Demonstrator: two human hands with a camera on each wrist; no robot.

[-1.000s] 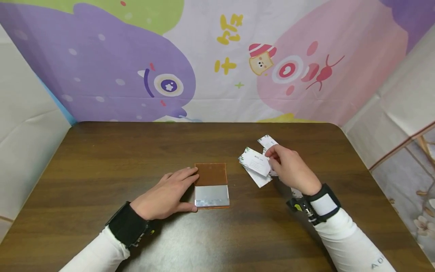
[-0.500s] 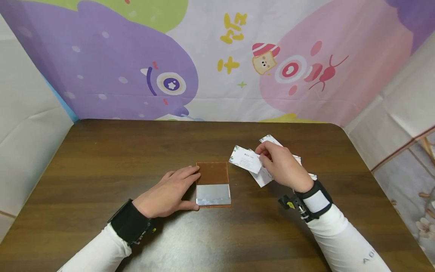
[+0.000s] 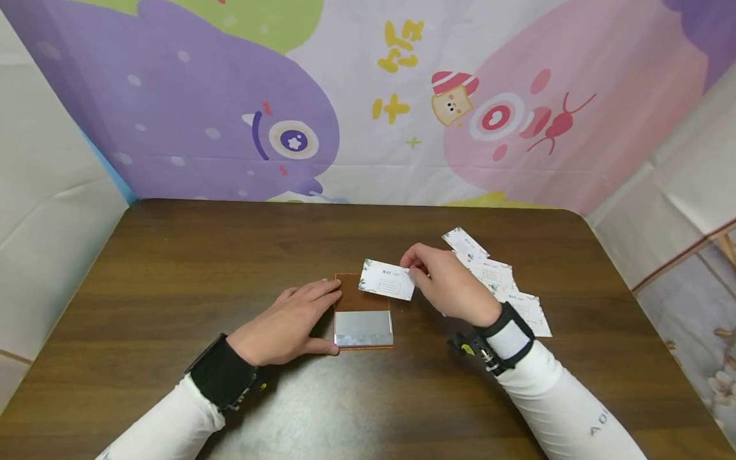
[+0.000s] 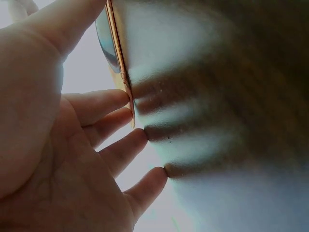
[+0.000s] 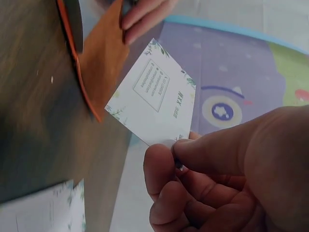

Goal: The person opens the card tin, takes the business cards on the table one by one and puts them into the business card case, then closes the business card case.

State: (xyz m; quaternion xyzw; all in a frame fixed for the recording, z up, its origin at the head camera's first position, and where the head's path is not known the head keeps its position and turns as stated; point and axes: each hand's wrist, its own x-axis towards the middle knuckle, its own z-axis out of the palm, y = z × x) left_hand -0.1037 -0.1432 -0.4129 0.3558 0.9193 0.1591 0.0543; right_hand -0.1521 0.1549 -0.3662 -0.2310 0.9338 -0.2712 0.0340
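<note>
A brown card holder (image 3: 347, 294) lies unfolded on the table, with a silvery metal plate (image 3: 363, 328) across its near half. Along its left edge my left hand (image 3: 290, 322) rests with straight, spread fingers; the left wrist view shows those fingertips (image 4: 139, 135) at the holder's edge and on the tabletop. Between thumb and fingers my right hand (image 3: 451, 281) pinches one corner of a white business card (image 3: 386, 280), printed with leaves and small text. That card (image 5: 157, 89) is held over the right part of the holder's brown far half.
Several more business cards (image 3: 496, 275) lie overlapping on the wooden table (image 3: 241, 236), right of and behind my right hand. A cartoon-printed cloth (image 3: 368, 160) hangs along the table's far edge, with pale panels at both sides.
My right hand has drawn one business card from the pile and carried it left to the holder, uncovering the other cards. My left hand has stayed at the holder's edge.
</note>
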